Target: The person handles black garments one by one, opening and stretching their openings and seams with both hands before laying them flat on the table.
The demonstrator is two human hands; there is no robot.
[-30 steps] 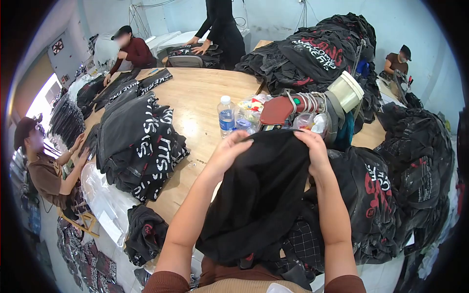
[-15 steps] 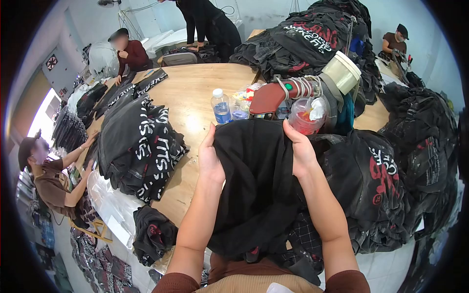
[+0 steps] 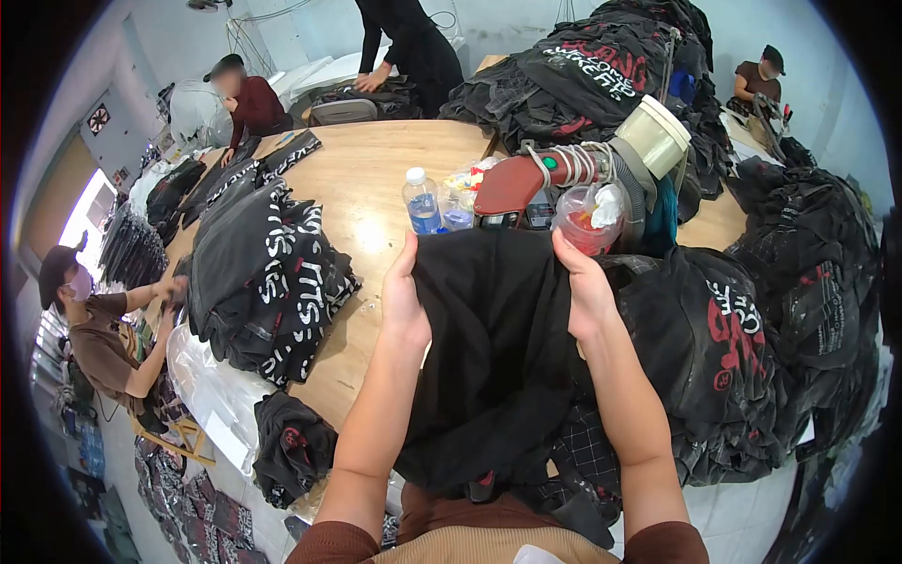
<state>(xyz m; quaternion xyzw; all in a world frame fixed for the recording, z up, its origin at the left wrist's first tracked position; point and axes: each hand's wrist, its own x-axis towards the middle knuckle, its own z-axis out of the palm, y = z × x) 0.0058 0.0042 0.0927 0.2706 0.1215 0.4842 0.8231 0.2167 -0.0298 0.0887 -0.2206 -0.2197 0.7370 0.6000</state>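
Observation:
A plain black garment (image 3: 489,348) hangs spread between my two hands, its top edge pulled nearly straight. My left hand (image 3: 404,296) grips its upper left corner, thumb up and the other fingers hidden behind the cloth. At the upper right corner my right hand (image 3: 584,287) holds it the same way. Below, near my lap, lies dark checked cloth (image 3: 587,451). Just beyond the top edge stand a water bottle (image 3: 423,202), a red tool (image 3: 512,188) wound with cord, and a clear plastic cup (image 3: 587,221).
Stacks of printed dark garments lie left (image 3: 254,273), right (image 3: 695,348) and at the back (image 3: 583,75) of the wooden table (image 3: 385,155). A white bucket (image 3: 653,136) leans behind the cup. Co-workers are at the left, far side and far right.
Both hands have shifted from the garment's bunched top to its corners, and the cloth is now drawn flatter. The view has turned slightly. Co-workers' hands have moved.

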